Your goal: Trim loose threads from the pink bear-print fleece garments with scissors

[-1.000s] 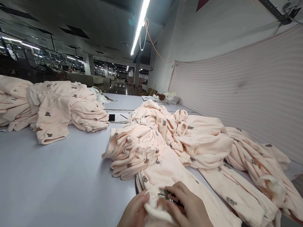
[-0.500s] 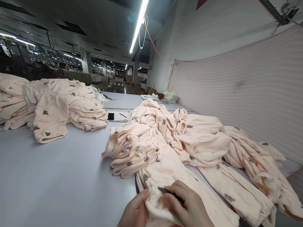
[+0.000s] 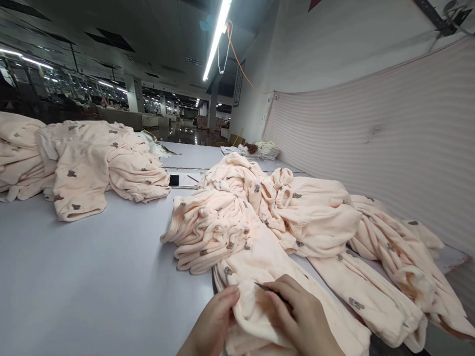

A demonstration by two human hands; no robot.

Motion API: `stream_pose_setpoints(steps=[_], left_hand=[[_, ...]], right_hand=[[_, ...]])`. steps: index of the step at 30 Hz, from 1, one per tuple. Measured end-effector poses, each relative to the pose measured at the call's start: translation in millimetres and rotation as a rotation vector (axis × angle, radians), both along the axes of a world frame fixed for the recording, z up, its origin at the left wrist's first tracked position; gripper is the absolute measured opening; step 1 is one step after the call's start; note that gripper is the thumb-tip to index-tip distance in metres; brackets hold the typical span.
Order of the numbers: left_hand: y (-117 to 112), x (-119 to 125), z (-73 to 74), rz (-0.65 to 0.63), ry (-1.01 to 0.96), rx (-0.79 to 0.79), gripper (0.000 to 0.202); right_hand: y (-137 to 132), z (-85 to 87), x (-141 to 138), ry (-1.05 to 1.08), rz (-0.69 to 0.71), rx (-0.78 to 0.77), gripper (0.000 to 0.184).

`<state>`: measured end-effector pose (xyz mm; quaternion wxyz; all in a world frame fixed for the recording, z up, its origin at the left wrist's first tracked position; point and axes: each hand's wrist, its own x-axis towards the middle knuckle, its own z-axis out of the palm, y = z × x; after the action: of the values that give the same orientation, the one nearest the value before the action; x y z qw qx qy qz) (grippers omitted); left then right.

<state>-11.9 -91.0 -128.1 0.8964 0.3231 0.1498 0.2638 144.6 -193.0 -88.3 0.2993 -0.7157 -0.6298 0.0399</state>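
Note:
My left hand is closed on the edge of a pale peach fleece garment, pinching the cloth between thumb and fingers. My right hand is wrapped round small dark thread snips. Their thin pointed tip shows beyond the fingers, just above the cloth; the rest is mostly hidden in the palm. Between my hands the garment's opening is folded and bulges toward me. Beyond it lies a bunched stack of the same fleece, printed with small brown-grey figures.
More fleece garments lie to the right, some hanging past the table edge. Another pile rests at the left of the white table. A phone lies farther back. A striped cloth hangs along the right wall.
The garment edge between my hands has shifted and its opening looks less spread. The snips' tip has moved slightly right and up. Both hands keep their grip.

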Motion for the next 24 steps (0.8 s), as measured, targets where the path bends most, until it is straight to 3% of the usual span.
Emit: stream_pose_setpoints(steps=[3, 6, 9, 14, 16, 18, 22, 24], left_hand=[[13, 10, 4.8, 0.032, 0.074, 0.135, 0.026], [29, 24, 5.3, 0.019, 0.078, 0.174, 0.031], [37, 22, -1.6, 0.077, 0.146, 0.208, 0.034], [16, -14, -40.6, 0.492, 0.481, 0.311, 0.027], [-1, -17, -57.4, 0.452, 0.551, 0.333, 0.027], [-14, -10, -65.6, 0.375, 0.481, 0.335, 0.024], [-22, 7, -55.4, 0.316, 0.278, 0.193, 0.020], [-19, 9, -46.9, 0.305, 0.227, 0.144, 0.022]], right_hand=[[-7, -10.6, -9, 0.000, 0.053, -0.055, 0.024], [-6, -35.0, -23, -0.205, 0.121, -0.250, 0.034], [4, -49.4, -26, -0.302, 0.077, -0.355, 0.020], [19, -37.0, -9, 0.058, 0.037, -0.237, 0.010], [22, -35.0, -6, 0.115, 0.025, -0.225, 0.010], [22, -35.7, -6, 0.128, 0.012, -0.228, 0.011], [18, -28.7, -6, 0.148, -0.023, -0.245, 0.005], [14, -19.9, -6, 0.137, -0.013, -0.243, 0.013]])
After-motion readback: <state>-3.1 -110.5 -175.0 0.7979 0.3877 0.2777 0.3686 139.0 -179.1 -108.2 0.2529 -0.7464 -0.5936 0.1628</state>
